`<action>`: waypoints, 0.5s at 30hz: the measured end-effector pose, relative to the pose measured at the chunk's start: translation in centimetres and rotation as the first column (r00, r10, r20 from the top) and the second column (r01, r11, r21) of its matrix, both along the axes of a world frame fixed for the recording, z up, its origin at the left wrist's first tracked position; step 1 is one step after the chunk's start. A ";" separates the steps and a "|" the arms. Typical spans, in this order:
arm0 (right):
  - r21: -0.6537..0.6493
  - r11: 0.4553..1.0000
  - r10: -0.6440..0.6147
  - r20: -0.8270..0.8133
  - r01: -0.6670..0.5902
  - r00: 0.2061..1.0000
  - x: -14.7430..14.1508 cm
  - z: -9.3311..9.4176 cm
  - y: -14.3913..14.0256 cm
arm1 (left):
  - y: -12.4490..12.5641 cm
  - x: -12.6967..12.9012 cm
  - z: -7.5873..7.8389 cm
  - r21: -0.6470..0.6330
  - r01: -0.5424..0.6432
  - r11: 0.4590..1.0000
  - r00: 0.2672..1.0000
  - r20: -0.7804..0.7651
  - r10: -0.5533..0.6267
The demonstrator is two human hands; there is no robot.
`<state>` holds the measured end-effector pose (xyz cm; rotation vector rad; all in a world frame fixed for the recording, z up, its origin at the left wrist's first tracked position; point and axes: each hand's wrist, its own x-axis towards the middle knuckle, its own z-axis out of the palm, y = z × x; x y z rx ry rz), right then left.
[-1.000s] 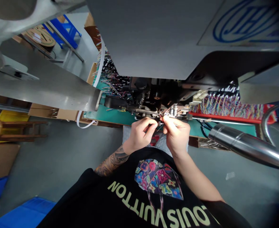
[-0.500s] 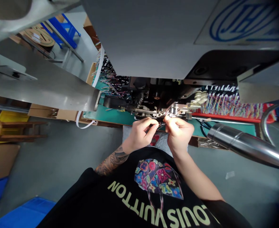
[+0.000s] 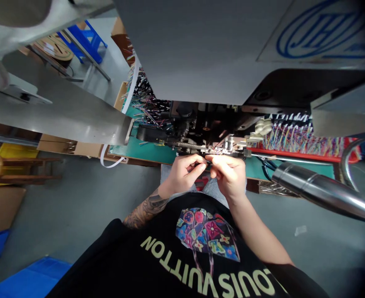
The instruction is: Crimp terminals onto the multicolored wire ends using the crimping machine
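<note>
Looking down from the head camera, both hands meet at the front of the press machine point(image 3: 201, 136) on the green worktop point(image 3: 148, 151). Left hand point(image 3: 184, 174) and right hand point(image 3: 229, 174) are close together, fingertips pinched on thin wires point(image 3: 207, 162) just below the machine's metal feed. The step appears to be feeding a wire end into the tooling; next calls for steady, exact alignment. Bundled coloured wires point(image 3: 297, 138) lie in a red tray point(image 3: 294, 156) to the right.
</note>
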<state>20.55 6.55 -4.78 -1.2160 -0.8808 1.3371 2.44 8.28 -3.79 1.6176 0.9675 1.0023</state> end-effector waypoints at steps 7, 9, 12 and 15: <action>0.113 0.984 -0.154 0.139 0.139 0.978 -0.1 0.4 -0.4 | -0.1 0.2 1.1 -0.127 0.031 0.991 0.999 0.044 -0.026; 0.100 0.979 -0.189 0.125 0.177 0.974 -0.3 0.5 -0.3 | -0.3 0.5 1.4 -0.105 -0.018 0.994 0.999 0.038 0.022; 0.072 0.972 -0.230 0.085 0.224 0.970 -0.5 0.6 0.0 | -0.3 0.8 1.4 -0.055 -0.056 0.997 0.998 0.013 0.057; 0.039 0.970 -0.242 0.061 0.240 0.968 -0.7 0.6 0.2 | -0.3 0.9 1.4 -0.010 -0.084 0.996 0.996 -0.003 0.084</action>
